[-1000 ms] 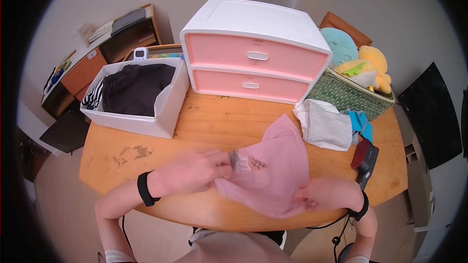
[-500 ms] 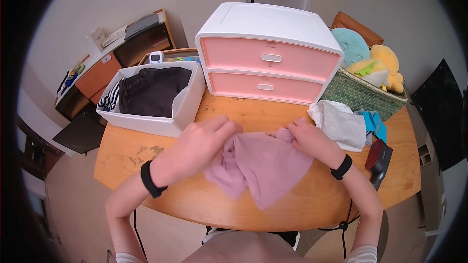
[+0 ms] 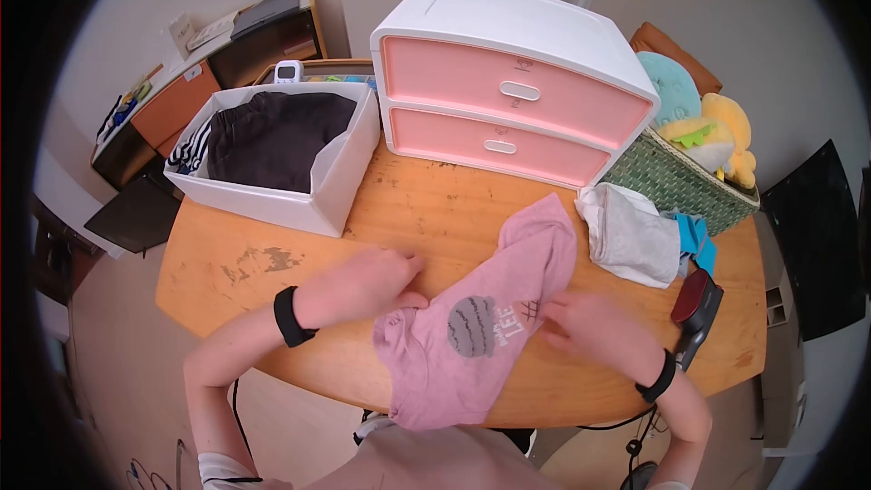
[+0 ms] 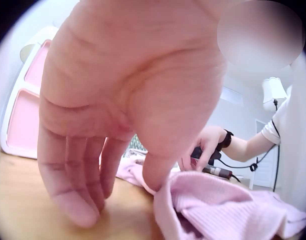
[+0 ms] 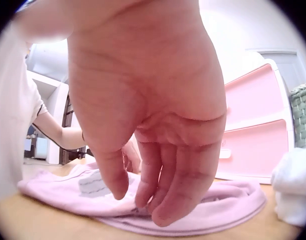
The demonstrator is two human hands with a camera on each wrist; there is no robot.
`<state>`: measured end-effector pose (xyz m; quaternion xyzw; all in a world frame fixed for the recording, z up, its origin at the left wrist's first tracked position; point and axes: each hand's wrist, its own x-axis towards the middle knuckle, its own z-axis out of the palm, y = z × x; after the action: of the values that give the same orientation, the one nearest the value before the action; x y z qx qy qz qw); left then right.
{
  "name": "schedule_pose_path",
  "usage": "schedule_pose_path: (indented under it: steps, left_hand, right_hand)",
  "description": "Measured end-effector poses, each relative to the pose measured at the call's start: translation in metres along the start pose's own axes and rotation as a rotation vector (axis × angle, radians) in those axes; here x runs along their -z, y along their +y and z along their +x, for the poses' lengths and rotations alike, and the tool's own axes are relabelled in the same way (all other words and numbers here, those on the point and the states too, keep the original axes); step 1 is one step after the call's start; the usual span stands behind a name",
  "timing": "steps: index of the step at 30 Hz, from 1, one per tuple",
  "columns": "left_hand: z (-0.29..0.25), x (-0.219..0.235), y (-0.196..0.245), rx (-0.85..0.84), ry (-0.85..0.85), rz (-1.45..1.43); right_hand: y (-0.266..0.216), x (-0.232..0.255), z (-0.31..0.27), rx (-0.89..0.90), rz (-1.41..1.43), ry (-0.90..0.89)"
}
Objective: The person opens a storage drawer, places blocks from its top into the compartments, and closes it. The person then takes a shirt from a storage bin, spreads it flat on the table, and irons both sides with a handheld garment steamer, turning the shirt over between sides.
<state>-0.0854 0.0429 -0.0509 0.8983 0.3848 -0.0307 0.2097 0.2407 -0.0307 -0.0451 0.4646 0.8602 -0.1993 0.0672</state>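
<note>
Right hand [image 5: 153,125] fills frame, fingertips [image 5: 168,210] pressing down on pink garment [image 5: 213,205] flat on wooden table [image 5: 38,222]. Pink drawer unit [image 5: 253,125] far right, white cloth [image 5: 293,192] at right edge, other hand [image 5: 130,155] touching garment behind.

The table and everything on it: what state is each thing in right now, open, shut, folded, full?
pink shirt: spread flat on the table, partly folded, print up
left hand: fingers straight, touching the shirt's edge
right hand: fingers pressing on the shirt
pink drawers: both shut
white bin: open, holds dark clothes
grey cloth: folded, lying beside the basket
green basket: full of plush toys
</note>
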Motion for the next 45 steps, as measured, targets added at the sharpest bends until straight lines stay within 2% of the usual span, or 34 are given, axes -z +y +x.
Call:
schedule_pose_path:
  steps: [1, 2, 3, 4, 5, 11, 12, 14, 15, 16, 17, 18, 20, 21, 23, 24, 25, 26, 27, 28, 29, 31, 33, 36, 38, 40, 42, 44, 45]
  left_hand:
    - [0.000, -0.006, 0.001, -0.026, 0.017, -0.047]
    - [0.000, -0.011, 0.002, -0.052, 0.031, -0.094]
    - [0.001, -0.010, 0.004, -0.055, 0.028, -0.100]
    - [0.003, -0.006, 0.006, -0.021, -0.066, -0.209]
    - [0.003, -0.004, 0.008, 0.014, -0.158, -0.316]
    - [0.004, -0.013, 0.005, -0.046, -0.239, -0.418]
    - [0.003, -0.009, 0.005, -0.047, -0.239, -0.420]
    - [0.000, 0.007, 0.002, -0.037, -0.039, -0.360]
    - [0.002, 0.011, -0.002, -0.039, -0.040, -0.364]
    - [0.005, 0.017, -0.006, 0.005, 0.102, -0.233]
    - [0.008, 0.022, -0.011, 0.049, 0.244, -0.100]
    - [0.013, 0.026, -0.015, 0.048, 0.244, -0.103]
    - [0.022, 0.029, -0.023, 0.069, 0.426, 0.095]
    - [0.027, 0.029, -0.026, 0.067, 0.429, 0.094]
    - [0.036, 0.025, -0.030, 0.180, 0.456, 0.256]
    - [0.041, 0.018, -0.035, 0.179, 0.459, 0.257]
    - [0.045, 0.014, -0.035, 0.117, 0.590, 0.415]
    - [0.046, 0.011, -0.034, 0.052, 0.721, 0.576]
    - [0.041, 0.008, -0.031, 0.050, 0.723, 0.581]
    - [0.031, 0.013, -0.009, -0.042, 0.628, 0.485]
    - [0.022, 0.010, 0.007, -0.133, 0.528, 0.389]
    - [0.009, -0.014, 0.023, -0.479, 0.246, 0.117]
    - [-0.009, -0.028, 0.051, -0.595, 0.093, 0.087]
    - [-0.020, -0.060, 0.058, -0.588, 0.050, 0.257]
    - [-0.023, -0.067, 0.052, -0.563, 0.035, 0.272]
    - [-0.028, -0.062, 0.047, -0.533, 0.024, 0.284]
    - [-0.038, -0.048, 0.047, -0.527, -0.106, 0.139]
    - [-0.046, -0.047, 0.046, -0.522, -0.166, 0.090]
    - [-0.049, -0.047, 0.047, -0.522, -0.227, 0.037]
  right_hand:
    - [-0.002, -0.006, -0.002, 0.086, 0.000, 0.121]
    - [-0.003, -0.009, -0.004, 0.081, 0.001, 0.116]
    - [-0.007, -0.011, -0.004, 0.098, 0.045, 0.195]
    - [-0.009, -0.012, -0.005, 0.115, 0.088, 0.274]
    - [-0.008, -0.015, -0.005, 0.114, 0.087, 0.270]
    - [0.007, -0.028, 0.005, 0.216, 0.123, 0.257]
    - [0.010, -0.022, 0.002, 0.198, 0.159, 0.197]
    - [0.017, -0.002, -0.008, 0.177, 0.194, 0.134]
    - [0.020, 0.013, -0.016, 0.099, 0.186, 0.010]
    - [0.023, 0.025, -0.025, 0.021, 0.178, -0.115]
    - [0.028, 0.032, -0.034, 0.018, 0.177, -0.118]
    - [0.032, 0.038, -0.043, 0.001, 0.137, -0.119]
    - [0.040, 0.046, -0.054, -0.018, 0.092, -0.119]
    - [0.043, 0.048, -0.058, -0.044, 0.084, -0.151]
    - [0.044, 0.052, -0.061, -0.074, 0.074, -0.181]
    - [0.042, 0.053, -0.059, -0.146, 0.059, -0.237]
    - [0.039, 0.054, -0.056, -0.218, 0.043, -0.292]
    - [0.037, 0.054, -0.053, -0.217, 0.042, -0.287]
    - [0.035, 0.053, -0.048, -0.166, 0.021, -0.120]
    - [0.032, 0.050, -0.043, -0.117, 0.003, 0.050]
    - [0.029, 0.050, -0.035, -0.119, 0.008, 0.057]
    - [0.023, 0.052, -0.011, -0.080, 0.068, 0.217]
    - [0.021, 0.044, 0.019, -0.037, 0.043, 0.280]
    - [0.030, 0.021, 0.061, 0.055, 0.012, 0.396]
    - [0.033, 0.011, 0.079, 0.105, 0.010, 0.450]
    - [0.031, 0.003, 0.090, 0.051, -0.064, 0.364]
    - [0.032, 0.002, 0.095, 0.051, -0.090, 0.334]
    - [0.037, 0.000, 0.098, 0.042, -0.113, 0.304]
    - [0.041, -0.001, 0.099, -0.020, -0.142, 0.327]
